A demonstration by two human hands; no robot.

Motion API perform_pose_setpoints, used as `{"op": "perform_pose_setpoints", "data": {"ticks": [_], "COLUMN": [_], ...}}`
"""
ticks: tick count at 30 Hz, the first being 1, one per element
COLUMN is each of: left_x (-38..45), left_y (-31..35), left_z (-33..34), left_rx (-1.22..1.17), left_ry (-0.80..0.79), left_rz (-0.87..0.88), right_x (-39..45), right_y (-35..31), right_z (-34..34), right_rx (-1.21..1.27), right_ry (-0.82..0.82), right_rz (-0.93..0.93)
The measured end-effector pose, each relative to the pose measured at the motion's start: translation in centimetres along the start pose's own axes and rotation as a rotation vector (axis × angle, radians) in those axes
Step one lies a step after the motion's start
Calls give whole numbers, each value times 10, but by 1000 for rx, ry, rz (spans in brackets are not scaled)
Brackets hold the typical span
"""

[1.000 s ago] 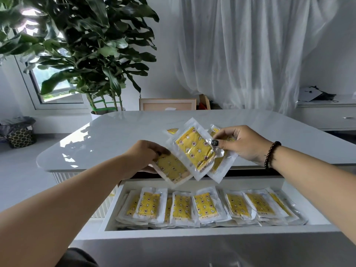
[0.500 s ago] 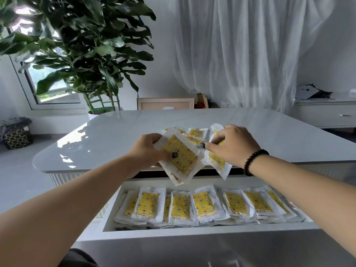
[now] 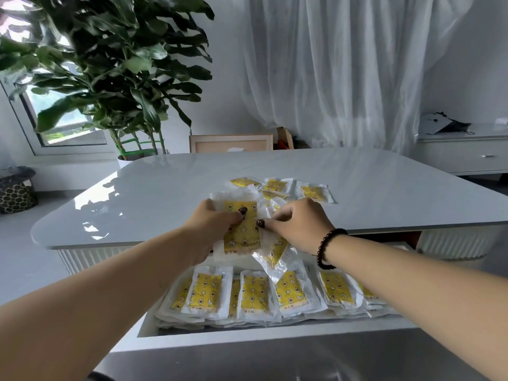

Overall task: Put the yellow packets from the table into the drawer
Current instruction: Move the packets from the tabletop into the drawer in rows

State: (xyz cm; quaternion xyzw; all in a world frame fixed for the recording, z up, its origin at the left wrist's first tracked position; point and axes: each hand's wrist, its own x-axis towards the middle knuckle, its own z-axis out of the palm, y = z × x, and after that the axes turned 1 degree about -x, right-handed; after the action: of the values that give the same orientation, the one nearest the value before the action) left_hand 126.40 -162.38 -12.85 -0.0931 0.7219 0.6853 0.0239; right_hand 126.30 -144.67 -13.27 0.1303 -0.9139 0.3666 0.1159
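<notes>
My left hand [image 3: 211, 229] grips a yellow packet [image 3: 242, 233] in clear wrap, thumb on its face, held over the table's near edge. My right hand [image 3: 298, 225] pinches a second packet [image 3: 275, 255] that hangs down toward the drawer, its upper part hidden under the hand. Several more yellow packets [image 3: 313, 191] lie loose on the white table [image 3: 165, 193] just beyond my hands. Below, the open white drawer [image 3: 247, 335] holds a row of several stacked yellow packets [image 3: 254, 294].
A large potted plant [image 3: 115, 78] stands behind the table's far left corner. A wooden frame [image 3: 231, 143] leans behind the table. A white sideboard [image 3: 464, 155] is at the right, sheer curtains behind. A dark patterned basket [image 3: 16, 192] sits on the floor at left.
Both hands have come forward over the table edge and closer together. The packet in my left hand has turned upright, and more packets on the table have come into view.
</notes>
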Motion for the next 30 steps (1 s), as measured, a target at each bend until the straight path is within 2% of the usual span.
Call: {"op": "perform_pose_setpoints", "data": {"ticks": [4,8,12,14,16,19,22,26,30], "left_x": [22,55,76,89,103,119,130,137,137], "left_y": [6,15,7,1,-3,-12,-18,-21,-21], "left_z": [-4,-9,-4,0,6,19,23,14,16], "left_rx": [46,116,214,199,138,45,-25,-107,-77], "left_ry": [153,308,248,203,146,68,55,42,-3], "left_rz": [33,113,148,161,158,179,196,186,203], "right_x": [23,65,91,96,104,120,144,165,167], "right_y": [17,52,85,96,107,112,117,126,132], "right_z": [-12,-34,-47,-49,-49,-49,-44,-38,-39], "right_rx": [-46,-113,187,270,232,157,89,32,44], "right_ry": [85,239,346,298,216,145,73,-119,-100], "right_rz": [102,308,570,691,744,740,747,732,674]}}
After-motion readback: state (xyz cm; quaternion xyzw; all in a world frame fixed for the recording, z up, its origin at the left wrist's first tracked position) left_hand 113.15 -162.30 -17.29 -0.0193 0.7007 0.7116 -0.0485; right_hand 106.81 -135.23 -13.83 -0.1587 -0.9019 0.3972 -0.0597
